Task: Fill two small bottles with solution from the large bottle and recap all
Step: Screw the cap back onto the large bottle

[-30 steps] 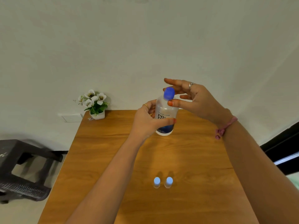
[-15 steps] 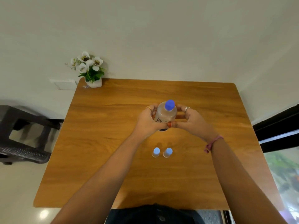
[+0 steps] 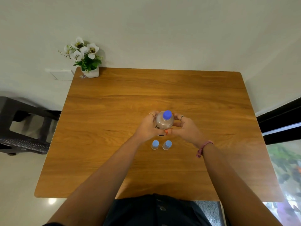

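A second ago the right hand (image 3: pixel 184 128) hovers by the blue cap (image 3: pixel 167 115) of the large bottle (image 3: pixel 163 123), fingers spread; now it wraps the bottle's side, opposite the left hand (image 3: pixel 149 126). The bottle, then raised before the wall, now sits low over the surface (image 3: pixel 114 111).

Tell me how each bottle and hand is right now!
Large bottle: upright, blue cap on, gripped by both hands.
Left small bottle: standing, capped, untouched.
Right small bottle: standing, capped, untouched.
Left hand: holds the large bottle.
Right hand: holds it too.
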A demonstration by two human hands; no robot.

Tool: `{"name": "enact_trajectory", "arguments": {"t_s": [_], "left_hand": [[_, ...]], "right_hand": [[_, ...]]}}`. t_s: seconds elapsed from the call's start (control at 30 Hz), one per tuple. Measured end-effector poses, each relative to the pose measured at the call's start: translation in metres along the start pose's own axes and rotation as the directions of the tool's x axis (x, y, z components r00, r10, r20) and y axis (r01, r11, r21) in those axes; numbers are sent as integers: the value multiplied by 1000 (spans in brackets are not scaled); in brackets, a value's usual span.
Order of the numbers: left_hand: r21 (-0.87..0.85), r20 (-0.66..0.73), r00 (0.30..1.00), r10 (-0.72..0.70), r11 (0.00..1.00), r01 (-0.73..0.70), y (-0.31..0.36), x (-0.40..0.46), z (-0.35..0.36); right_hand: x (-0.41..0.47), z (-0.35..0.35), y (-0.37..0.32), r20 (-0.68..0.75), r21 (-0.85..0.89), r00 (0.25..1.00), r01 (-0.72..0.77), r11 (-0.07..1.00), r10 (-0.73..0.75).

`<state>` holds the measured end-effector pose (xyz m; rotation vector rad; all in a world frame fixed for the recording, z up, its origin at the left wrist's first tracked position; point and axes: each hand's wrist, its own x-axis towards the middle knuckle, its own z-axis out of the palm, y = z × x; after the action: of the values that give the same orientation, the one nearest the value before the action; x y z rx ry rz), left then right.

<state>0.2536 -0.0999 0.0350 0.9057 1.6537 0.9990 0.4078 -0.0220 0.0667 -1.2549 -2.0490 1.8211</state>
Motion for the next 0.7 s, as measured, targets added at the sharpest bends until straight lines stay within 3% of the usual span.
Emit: {"name": "enact_trajectory", "arguments": {"t_s": [0.37, 0.7], "left_hand": [[21, -9, 999, -33, 999, 33, -13, 4, 3], [113, 69, 997, -39, 993, 31, -1, -3, 3]], "right_hand": [[4, 2, 9, 23, -23, 1000, 10, 1000, -9], [6, -2, 15, 83, -41, 996, 33, 999, -29]]}}
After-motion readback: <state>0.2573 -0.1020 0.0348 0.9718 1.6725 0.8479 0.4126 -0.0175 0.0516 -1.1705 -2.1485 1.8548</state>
